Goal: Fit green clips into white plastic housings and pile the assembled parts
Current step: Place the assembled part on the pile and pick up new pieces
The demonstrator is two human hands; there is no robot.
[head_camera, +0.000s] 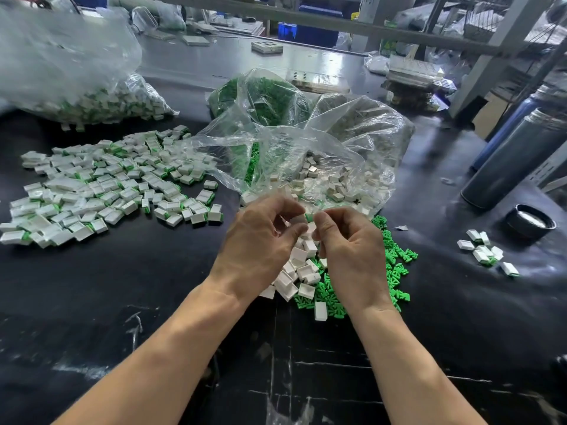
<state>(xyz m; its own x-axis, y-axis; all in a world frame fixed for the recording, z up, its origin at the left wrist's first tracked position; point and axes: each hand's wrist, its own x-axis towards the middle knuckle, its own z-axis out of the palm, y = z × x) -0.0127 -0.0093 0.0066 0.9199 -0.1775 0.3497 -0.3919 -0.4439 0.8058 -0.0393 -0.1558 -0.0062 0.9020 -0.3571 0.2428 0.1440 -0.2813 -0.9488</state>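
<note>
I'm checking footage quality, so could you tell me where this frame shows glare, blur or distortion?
Head view: overhead light glares off the dark table far end and the clear bags; shelf posts bow from wide-angle distortion; the upper-left bag looks blurred; both hands stay fairly sharp.

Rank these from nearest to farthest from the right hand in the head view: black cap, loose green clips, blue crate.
From the right hand:
1. Loose green clips, directly beside and under it.
2. Black cap, off to its right on the table.
3. Blue crate, far back, beyond the bags.

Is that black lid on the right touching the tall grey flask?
Apart. The head view shows bare dark table between the black lid and the grey flask.
</note>
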